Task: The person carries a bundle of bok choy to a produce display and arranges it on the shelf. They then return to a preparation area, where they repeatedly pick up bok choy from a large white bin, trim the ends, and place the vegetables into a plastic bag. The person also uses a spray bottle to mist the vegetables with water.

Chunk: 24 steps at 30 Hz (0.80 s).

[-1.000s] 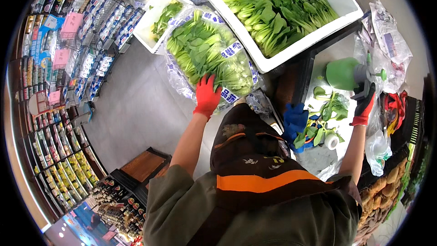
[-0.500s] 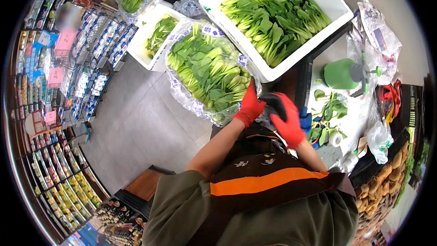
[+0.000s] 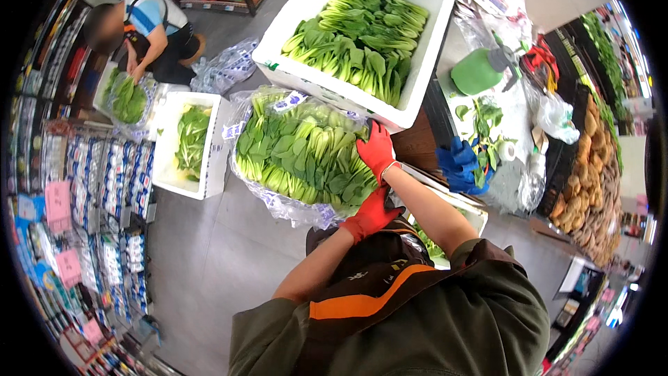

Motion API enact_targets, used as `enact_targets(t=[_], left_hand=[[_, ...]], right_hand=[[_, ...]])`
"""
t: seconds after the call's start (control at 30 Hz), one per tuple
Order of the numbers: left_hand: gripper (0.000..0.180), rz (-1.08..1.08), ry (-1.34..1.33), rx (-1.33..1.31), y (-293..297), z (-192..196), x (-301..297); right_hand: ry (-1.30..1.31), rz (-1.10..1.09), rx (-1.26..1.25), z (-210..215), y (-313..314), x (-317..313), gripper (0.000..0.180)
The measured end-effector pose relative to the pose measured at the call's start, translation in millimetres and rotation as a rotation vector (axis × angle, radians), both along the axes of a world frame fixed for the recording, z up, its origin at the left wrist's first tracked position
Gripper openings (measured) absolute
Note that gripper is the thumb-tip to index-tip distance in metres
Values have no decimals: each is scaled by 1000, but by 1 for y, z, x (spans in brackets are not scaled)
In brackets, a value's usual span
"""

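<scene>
Both my hands wear red gloves with dark palms. My right hand (image 3: 376,149) is at the right end of a big load of leafy greens (image 3: 299,150) with pale green stems. Its fingers are bent at the load's edge, and what they grip is hidden. My left hand (image 3: 369,216) lies closer to my body, against the near right corner of the greens, with its fingertips mostly out of sight. Clear plastic wrap with blue print (image 3: 296,210) surrounds the load. Just beyond it stands a large white foam box (image 3: 430,63) with neat rows of similar greens.
A smaller foam box (image 3: 217,146) with some greens stands at left. Farther left, a person (image 3: 149,38) handles greens in a bag. On the right table are a green spray bottle (image 3: 480,71), blue gloves (image 3: 459,167) and loose leaves (image 3: 485,118). Potatoes (image 3: 574,188) lie beyond.
The view has turned. My right hand, earlier raised to the right of the greens, has come to their edge. My left hand has moved from that edge toward me.
</scene>
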<state>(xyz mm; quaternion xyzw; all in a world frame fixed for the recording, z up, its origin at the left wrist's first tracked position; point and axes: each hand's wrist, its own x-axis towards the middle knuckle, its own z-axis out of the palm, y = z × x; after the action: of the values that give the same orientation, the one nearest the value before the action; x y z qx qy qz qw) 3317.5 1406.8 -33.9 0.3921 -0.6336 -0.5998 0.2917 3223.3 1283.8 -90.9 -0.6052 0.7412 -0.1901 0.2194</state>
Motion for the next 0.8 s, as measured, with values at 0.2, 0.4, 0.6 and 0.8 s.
enact_targets(t=[0.2, 0.4, 0.6, 0.8], left_hand=[[51, -173, 36, 57, 4, -15, 65], [33, 314, -161, 83, -45, -35, 155], [32, 466, -311, -85, -99, -63, 182], [53, 228, -672, -347, -131, -70, 151]], right_hand=[[192, 167, -88, -7, 40, -21, 62], [686, 367, 328, 36, 65, -37, 53], [587, 230, 185, 41, 74, -15, 55], [97, 191, -89, 55, 98, 22, 49]])
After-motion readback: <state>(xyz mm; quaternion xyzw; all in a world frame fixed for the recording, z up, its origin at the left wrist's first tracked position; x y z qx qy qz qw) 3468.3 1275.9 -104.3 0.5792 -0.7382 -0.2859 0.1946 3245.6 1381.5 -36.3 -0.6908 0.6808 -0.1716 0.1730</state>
